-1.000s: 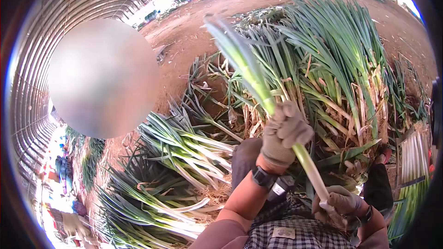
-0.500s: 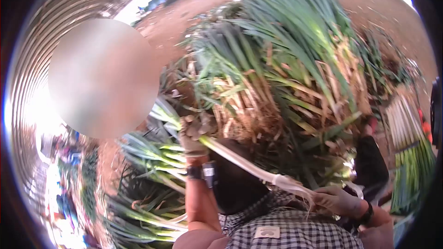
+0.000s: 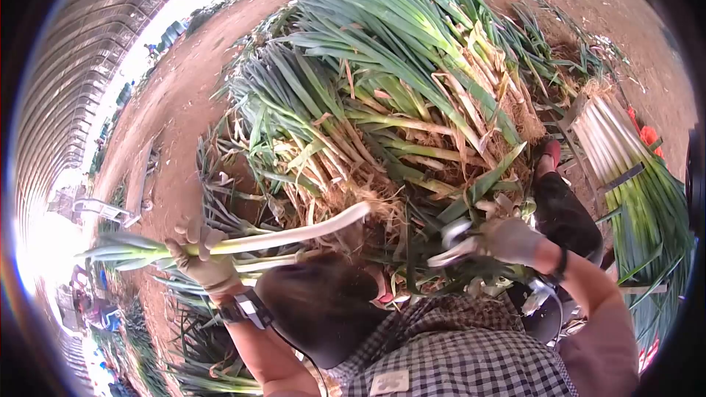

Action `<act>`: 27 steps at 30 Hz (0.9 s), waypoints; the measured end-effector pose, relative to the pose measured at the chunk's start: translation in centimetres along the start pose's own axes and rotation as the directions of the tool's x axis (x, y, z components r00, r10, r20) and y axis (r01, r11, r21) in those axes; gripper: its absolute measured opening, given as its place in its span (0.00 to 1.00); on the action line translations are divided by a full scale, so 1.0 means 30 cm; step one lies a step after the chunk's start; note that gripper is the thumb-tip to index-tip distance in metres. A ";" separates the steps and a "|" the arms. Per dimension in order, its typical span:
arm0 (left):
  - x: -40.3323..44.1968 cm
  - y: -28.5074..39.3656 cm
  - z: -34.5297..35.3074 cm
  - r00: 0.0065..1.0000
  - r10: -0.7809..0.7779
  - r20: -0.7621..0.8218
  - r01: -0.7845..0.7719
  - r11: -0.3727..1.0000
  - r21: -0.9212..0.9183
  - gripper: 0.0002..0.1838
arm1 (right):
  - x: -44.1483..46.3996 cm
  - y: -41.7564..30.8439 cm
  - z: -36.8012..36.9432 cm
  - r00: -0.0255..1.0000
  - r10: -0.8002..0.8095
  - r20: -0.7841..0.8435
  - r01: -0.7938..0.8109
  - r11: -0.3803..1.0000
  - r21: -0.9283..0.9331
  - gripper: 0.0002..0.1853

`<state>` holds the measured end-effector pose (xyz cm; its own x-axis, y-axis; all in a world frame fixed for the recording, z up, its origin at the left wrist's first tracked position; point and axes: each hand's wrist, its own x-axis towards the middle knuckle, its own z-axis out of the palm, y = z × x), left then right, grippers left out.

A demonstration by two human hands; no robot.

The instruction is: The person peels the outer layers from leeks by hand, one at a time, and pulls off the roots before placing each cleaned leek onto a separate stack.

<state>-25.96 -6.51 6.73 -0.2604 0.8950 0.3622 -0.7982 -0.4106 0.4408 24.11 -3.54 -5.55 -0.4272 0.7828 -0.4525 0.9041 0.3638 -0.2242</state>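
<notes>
My gloved left hand is closed around a large green onion, at the base of its leaves. The onion lies nearly level, its green leaves to the left and its smooth white stem to the right. On the right side, my gloved right hand has a whitish strip of peeled onion skin at its fingers; the strip is blurred by motion. That hand is apart from the onion's white end, above loose peelings and leaves between my legs.
Big heaps of unpeeled green onions with roots lie in front of me. At the right stands a tied bundle of clean onions on a rack. More onions lie at the lower left. A metal-framed object stands farther left.
My left hand has moved left and down with the onion, which is now nearly level. The right hand has come away from the root end and moved up; the stem now shows smooth and white.
</notes>
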 end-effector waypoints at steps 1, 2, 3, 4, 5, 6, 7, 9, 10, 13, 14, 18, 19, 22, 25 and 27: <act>0.031 -0.032 0.015 1.000 0.000 0.014 0.000 1.000 -0.010 0.17 | 0.076 0.054 0.079 0.948 -0.292 -0.124 0.275 0.951 -0.142 0.23; 0.056 -0.060 0.024 0.989 -0.027 0.145 0.022 0.999 0.039 0.18 | 0.156 0.030 0.051 0.892 -0.372 -0.258 0.354 0.928 -0.113 0.22; 0.069 -0.085 0.032 0.963 -0.069 0.259 0.045 0.994 0.097 0.19 | 0.207 -0.032 -0.051 0.928 -0.296 -0.226 0.326 0.939 0.110 0.22; 0.078 -0.117 0.042 0.974 -0.032 0.225 -0.007 0.986 0.168 0.18 | 0.260 -0.096 -0.152 0.960 -0.221 -0.171 0.268 0.904 0.334 0.21; 0.083 -0.156 0.041 0.974 -0.034 0.224 -0.003 0.987 0.161 0.18 | 0.339 -0.130 -0.198 0.935 -0.246 -0.256 0.325 0.884 0.336 0.20; 0.087 -0.195 0.035 0.994 0.002 0.114 -0.032 0.964 0.263 0.18 | 0.435 -0.153 -0.228 0.900 -0.270 -0.343 0.384 0.863 0.327 0.19; 0.087 -0.233 0.030 0.999 0.049 0.003 -0.046 0.929 0.366 0.17 | 0.574 -0.161 -0.212 0.860 -0.311 -0.405 0.426 0.874 0.234 0.18; 0.075 -0.300 0.018 0.985 0.069 -0.157 0.024 0.853 0.522 0.16 | 0.769 -0.222 -0.252 0.902 -0.241 -0.358 0.342 0.905 0.253 0.17; 0.072 -0.316 -0.001 0.984 0.054 -0.168 0.049 0.832 0.552 0.17 | 0.896 -0.240 -0.231 0.895 -0.230 -0.382 0.340 0.906 0.251 0.17; 0.086 -0.346 -0.014 0.972 0.058 -0.229 0.097 0.785 0.612 0.19 | 1.220 -0.326 -0.160 0.969 -0.068 -0.238 0.173 0.871 0.459 0.19; 0.095 -0.347 -0.022 0.970 0.055 -0.236 0.108 0.774 0.624 0.19 | 1.350 -0.343 -0.092 0.967 -0.011 -0.253 0.119 0.903 0.413 0.18; 0.115 -0.353 -0.025 0.971 0.048 -0.235 0.121 0.749 0.652 0.18 | 1.439 -0.327 -0.144 0.967 -0.114 -0.226 0.190 0.916 0.353 0.22; 0.116 -0.353 -0.021 0.972 0.044 -0.229 0.123 0.738 0.664 0.16 | 1.394 -0.326 -0.198 0.968 -0.111 -0.226 0.187 0.918 0.349 0.22; 0.107 -0.353 -0.025 0.974 0.059 -0.220 0.113 0.713 0.692 0.18 | 1.262 -0.280 -0.326 0.966 0.067 -0.251 0.170 0.570 0.804 0.19; 0.090 -0.378 -0.018 0.974 0.050 -0.223 0.120 0.717 0.687 0.18 | 1.031 -0.247 -0.407 0.957 0.017 -0.289 0.238 0.519 0.821 0.15; 0.085 -0.415 0.008 0.960 0.114 -0.257 0.116 0.674 0.729 0.19 | 0.741 -0.303 -0.471 0.980 -0.104 -0.169 0.191 0.262 0.946 0.14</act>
<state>-16.56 0.84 2.38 -0.4804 0.8570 0.1863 -0.1721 -0.3004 0.9382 6.54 17.71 -1.37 -0.5111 0.8145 -0.2746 0.1451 -0.2331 -0.9616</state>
